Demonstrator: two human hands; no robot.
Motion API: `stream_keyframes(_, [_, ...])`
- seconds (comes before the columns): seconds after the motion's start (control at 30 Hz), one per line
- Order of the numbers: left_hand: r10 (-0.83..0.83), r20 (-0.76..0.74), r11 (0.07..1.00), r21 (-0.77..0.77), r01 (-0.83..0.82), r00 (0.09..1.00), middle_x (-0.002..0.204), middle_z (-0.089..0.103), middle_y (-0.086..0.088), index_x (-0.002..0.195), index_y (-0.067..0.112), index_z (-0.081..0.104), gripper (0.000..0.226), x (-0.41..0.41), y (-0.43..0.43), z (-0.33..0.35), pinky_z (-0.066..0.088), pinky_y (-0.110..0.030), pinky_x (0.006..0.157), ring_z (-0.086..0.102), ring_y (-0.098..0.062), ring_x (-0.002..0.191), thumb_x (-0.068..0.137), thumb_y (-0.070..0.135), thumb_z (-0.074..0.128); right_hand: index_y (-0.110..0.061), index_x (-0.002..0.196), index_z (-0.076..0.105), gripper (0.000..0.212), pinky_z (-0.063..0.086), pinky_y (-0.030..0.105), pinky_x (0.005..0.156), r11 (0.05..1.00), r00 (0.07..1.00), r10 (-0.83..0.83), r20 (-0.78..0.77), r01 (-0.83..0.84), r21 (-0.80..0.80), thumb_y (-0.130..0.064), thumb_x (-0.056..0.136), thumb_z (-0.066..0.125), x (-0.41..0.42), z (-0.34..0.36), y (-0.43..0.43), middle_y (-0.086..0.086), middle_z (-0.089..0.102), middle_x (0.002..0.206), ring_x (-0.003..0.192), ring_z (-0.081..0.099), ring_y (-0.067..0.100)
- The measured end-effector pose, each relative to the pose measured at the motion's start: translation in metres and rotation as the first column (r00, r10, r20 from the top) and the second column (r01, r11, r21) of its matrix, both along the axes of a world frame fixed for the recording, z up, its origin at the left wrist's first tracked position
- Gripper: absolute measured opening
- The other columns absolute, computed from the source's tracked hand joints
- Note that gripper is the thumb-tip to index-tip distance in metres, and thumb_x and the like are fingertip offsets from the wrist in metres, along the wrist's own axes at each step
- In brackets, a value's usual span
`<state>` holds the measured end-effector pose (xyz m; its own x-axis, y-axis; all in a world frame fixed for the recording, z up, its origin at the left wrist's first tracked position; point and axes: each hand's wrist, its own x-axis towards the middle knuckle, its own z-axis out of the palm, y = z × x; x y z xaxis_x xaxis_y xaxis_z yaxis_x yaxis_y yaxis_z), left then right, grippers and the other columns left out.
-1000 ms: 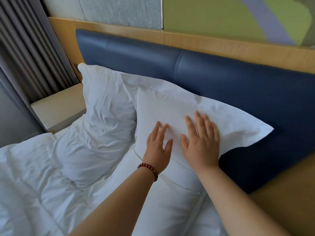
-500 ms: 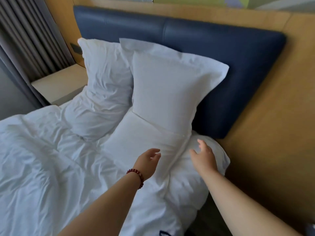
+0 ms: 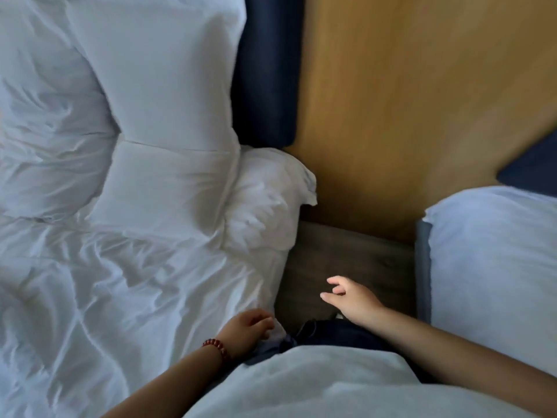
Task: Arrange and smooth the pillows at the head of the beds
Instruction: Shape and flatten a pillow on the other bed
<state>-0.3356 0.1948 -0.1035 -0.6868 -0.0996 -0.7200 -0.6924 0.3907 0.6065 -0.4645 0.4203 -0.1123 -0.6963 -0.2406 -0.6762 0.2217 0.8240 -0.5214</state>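
Note:
A smooth white pillow (image 3: 168, 73) leans upright against the blue headboard (image 3: 265, 70) of the left bed. A crumpled second pillow (image 3: 45, 95) stands to its left, and a flat pillow (image 3: 162, 179) lies below it. My left hand (image 3: 245, 328), with a red bead bracelet, hangs with loosely curled fingers at the edge of the rumpled duvet (image 3: 105, 297). It holds nothing that I can see. My right hand (image 3: 351, 298) hovers open over the gap between the beds. On the right, the second bed's white bedding (image 3: 494, 260) shows.
A dark floor strip (image 3: 346, 260) runs between the two beds. A wooden wall panel (image 3: 407, 101) stands behind them. The corner of the second blue headboard (image 3: 533, 173) shows at far right. My light shirt (image 3: 316, 384) fills the bottom.
Both hands have left the upright pillow and dropped back toward me. The view has swung right and down, bringing the gap and the second bed into sight.

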Motion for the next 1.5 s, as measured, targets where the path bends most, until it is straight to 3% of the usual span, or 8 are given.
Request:
stream_keyframes(0.13, [-0.118, 0.106, 0.990, -0.059, 0.125, 0.987, 0.093, 0.064, 0.011, 0.081, 0.039, 0.061, 0.021, -0.004, 0.025, -0.007, 0.040, -0.016, 0.076, 0.058, -0.007, 0.088, 0.098, 0.027, 0.055, -0.023, 0.129, 0.059, 0.047, 0.040, 0.021, 0.086, 0.994, 0.990, -0.105, 0.091, 0.104, 0.016, -0.048, 0.089, 0.064, 0.022, -0.014, 0.062, -0.001, 0.063, 0.126, 0.109, 0.060, 0.012])
stream_keyframes(0.27, [0.023, 0.184, 1.000, 0.003, -0.024, 0.983, 0.081, 0.065, -0.005, 0.083, 0.014, 0.065, 0.021, -0.015, 0.058, -0.013, 0.046, -0.022, 0.057, 0.058, -0.015, 0.066, 0.100, 0.017, 0.052, -0.020, 0.129, 0.059, 0.048, 0.043, 0.022, 0.090, 0.981, 0.971, -0.194, 0.138, 0.192, 0.029, -0.048, 0.090, 0.062, 0.042, -0.023, 0.116, 0.000, 0.063, 0.124, 0.110, 0.059, 0.013])
stream_keyframes(0.37, [0.094, 0.187, 0.995, 0.017, -0.099, 0.978, 0.095, 0.069, -0.009, 0.089, 0.010, 0.066, 0.020, -0.028, 0.096, -0.015, 0.045, -0.025, 0.059, 0.063, -0.020, 0.077, 0.100, 0.020, 0.052, -0.018, 0.127, 0.061, 0.048, 0.045, 0.026, 0.092, 0.964, 0.953, -0.267, 0.145, 0.265, 0.034, -0.047, 0.090, 0.064, 0.055, -0.029, 0.155, 0.000, 0.065, 0.119, 0.108, 0.060, 0.015])
stream_keyframes(0.8, [-0.053, 0.212, 0.995, 0.099, 0.032, 0.976, 0.108, 0.070, -0.005, 0.105, 0.014, 0.064, 0.017, -0.096, 0.300, -0.015, 0.048, -0.029, 0.069, 0.066, -0.014, 0.082, 0.102, 0.022, 0.049, -0.016, 0.110, 0.070, 0.030, 0.037, 0.020, 0.080, 0.851, 0.852, -0.521, 0.052, 0.523, -0.049, -0.037, 0.090, 0.066, 0.087, -0.018, 0.329, -0.002, 0.067, 0.102, 0.096, 0.059, 0.011])
stream_keyframes(0.9, [-0.161, 0.222, 0.984, 0.116, 0.138, 0.962, 0.112, 0.069, -0.007, 0.103, 0.015, 0.064, 0.017, -0.109, 0.333, -0.012, 0.052, -0.030, 0.073, 0.066, -0.016, 0.087, 0.103, 0.022, 0.048, -0.017, 0.109, 0.071, 0.027, 0.040, 0.023, 0.084, 0.757, 0.761, -0.648, 0.018, 0.647, -0.094, -0.036, 0.091, 0.064, 0.092, -0.010, 0.356, -0.003, 0.067, 0.103, 0.097, 0.059, 0.011])
stream_keyframes(1.03, [-0.296, 0.218, 0.954, 0.113, 0.278, 0.930, 0.110, 0.067, -0.006, 0.115, 0.009, 0.062, 0.024, -0.130, 0.377, -0.003, 0.049, -0.042, 0.097, 0.063, -0.018, 0.093, 0.103, 0.022, 0.046, -0.020, 0.107, 0.071, 0.026, 0.039, 0.022, 0.080, 0.604, 0.609, -0.793, -0.014, 0.785, -0.139, -0.039, 0.091, 0.063, 0.098, -0.006, 0.382, -0.007, 0.069, 0.102, 0.095, 0.061, 0.010])
stream_keyframes(1.37, [-0.621, 0.191, 0.783, 0.206, 0.587, 0.760, 0.098, 0.067, -0.007, 0.108, 0.007, 0.061, 0.018, -0.208, 0.481, 0.005, 0.049, -0.027, 0.071, 0.060, -0.016, 0.079, 0.103, 0.017, 0.046, -0.020, 0.109, 0.070, 0.027, 0.041, 0.025, 0.081, 0.156, 0.146, -0.986, -0.079, 0.978, -0.138, -0.039, 0.091, 0.063, 0.095, -0.005, 0.421, -0.006, 0.067, 0.103, 0.097, 0.061, 0.013])
stream_keyframes(1.5, [-0.733, 0.218, 0.680, 0.243, 0.691, 0.645, 0.105, 0.069, -0.006, 0.107, 0.011, 0.062, 0.019, -0.239, 0.510, 0.000, 0.052, -0.032, 0.078, 0.064, -0.020, 0.090, 0.103, 0.022, 0.047, -0.021, 0.115, 0.067, 0.032, 0.039, 0.023, 0.084, -0.019, -0.026, -0.996, -0.082, 0.996, -0.086, -0.040, 0.089, 0.067, 0.107, -0.009, 0.414, -0.010, 0.063, 0.103, 0.096, 0.057, 0.008])
